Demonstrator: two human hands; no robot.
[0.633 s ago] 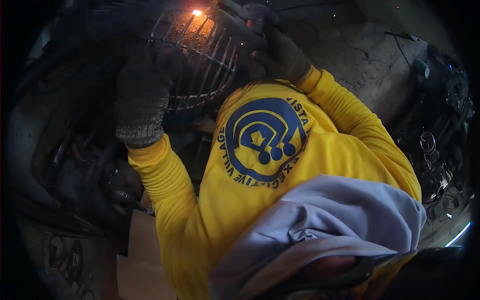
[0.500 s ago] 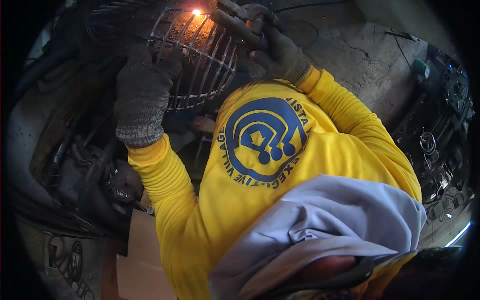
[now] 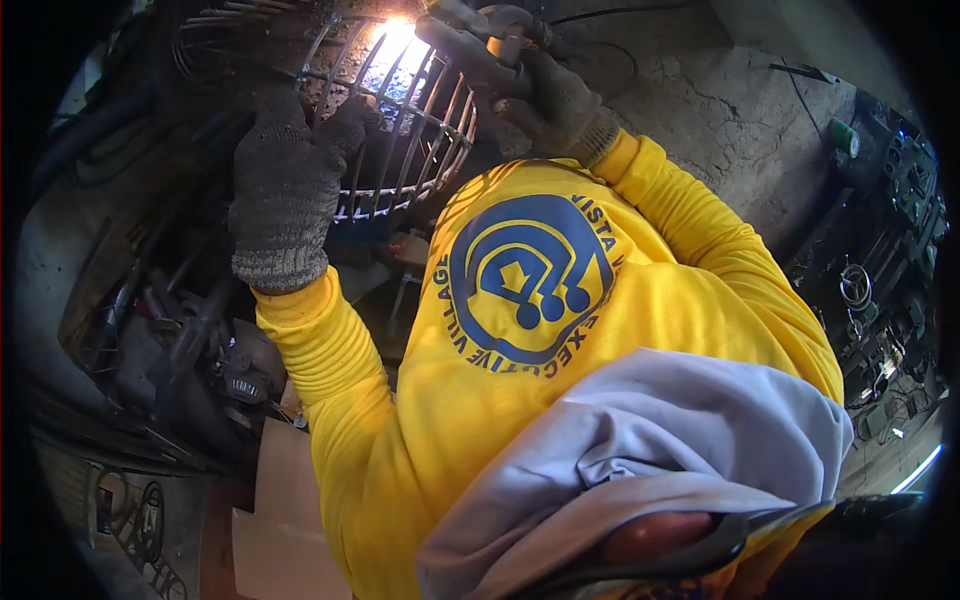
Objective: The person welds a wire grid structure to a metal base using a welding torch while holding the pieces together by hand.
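We see the gloved left hand with its grip clamped on the bars of a round wire cage at the top of the view. The gloved right hand has its grip shut around a welding holder, whose tip meets the cage at a bright arc.

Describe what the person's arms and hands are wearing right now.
Both arms are in bright yellow long sleeves, ribbed into folds near the wrists. The left hand wears a thick grey knitted work glove with a ribbed cuff. The right hand wears a similar glove, darker and grimy. The shirt carries a round blue emblem.
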